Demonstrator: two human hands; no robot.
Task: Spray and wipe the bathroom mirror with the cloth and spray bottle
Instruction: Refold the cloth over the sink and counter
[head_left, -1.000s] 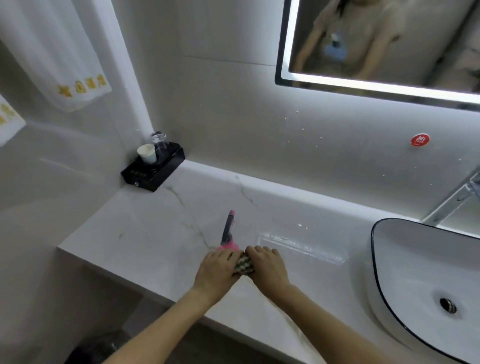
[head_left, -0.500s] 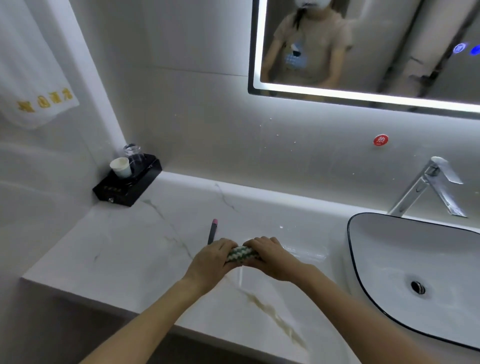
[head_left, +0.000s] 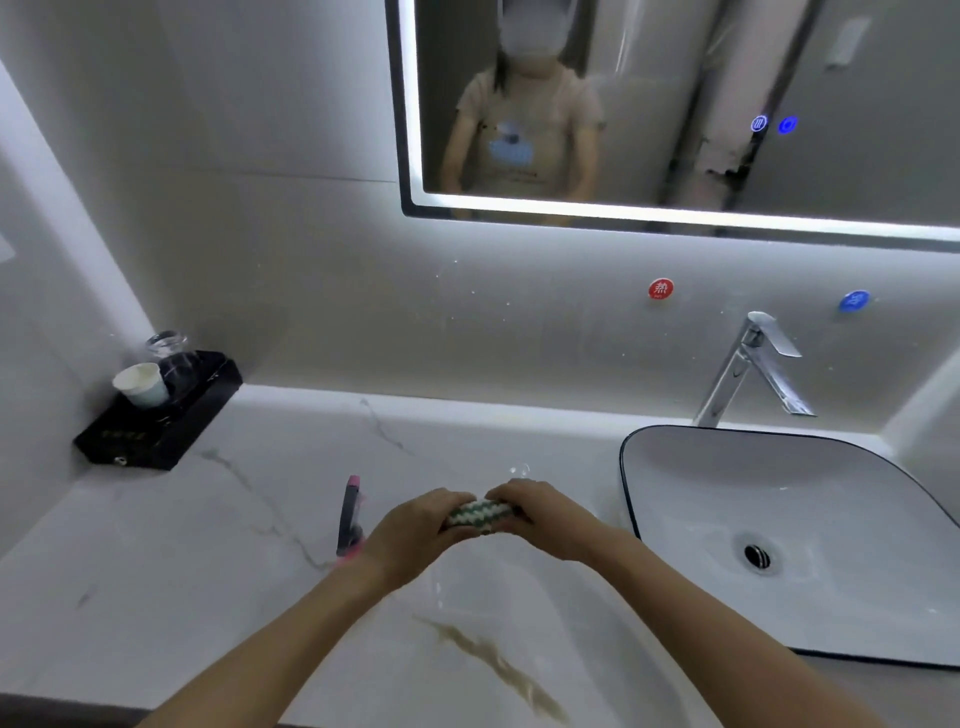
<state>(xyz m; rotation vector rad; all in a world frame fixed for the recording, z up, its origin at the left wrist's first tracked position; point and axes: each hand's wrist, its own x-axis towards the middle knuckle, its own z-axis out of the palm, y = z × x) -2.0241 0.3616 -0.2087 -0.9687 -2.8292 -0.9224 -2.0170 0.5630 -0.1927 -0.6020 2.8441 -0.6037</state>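
Note:
A green-and-white zigzag cloth (head_left: 479, 514) is bunched between both hands just above the marble counter (head_left: 208, 545). My left hand (head_left: 415, 530) grips its left end and my right hand (head_left: 545, 514) grips its right end. To the left of my left hand lies a dark, slim object with pink ends (head_left: 349, 514) flat on the counter; I cannot tell whether it is the spray bottle. The lit-edged mirror (head_left: 675, 104) hangs on the wall above and shows a person's reflection.
A white basin (head_left: 810, 499) with a black rim sits at the right under a chrome tap (head_left: 748, 374). A black tray (head_left: 156, 421) with a paper cup and a glass stands in the left corner. A brown streak (head_left: 498, 665) marks the counter's front.
The view has tilted up and shifted right, bringing more of the mirror and the tap into sight. Both hands stay closed around the cloth over the counter, now slightly raised.

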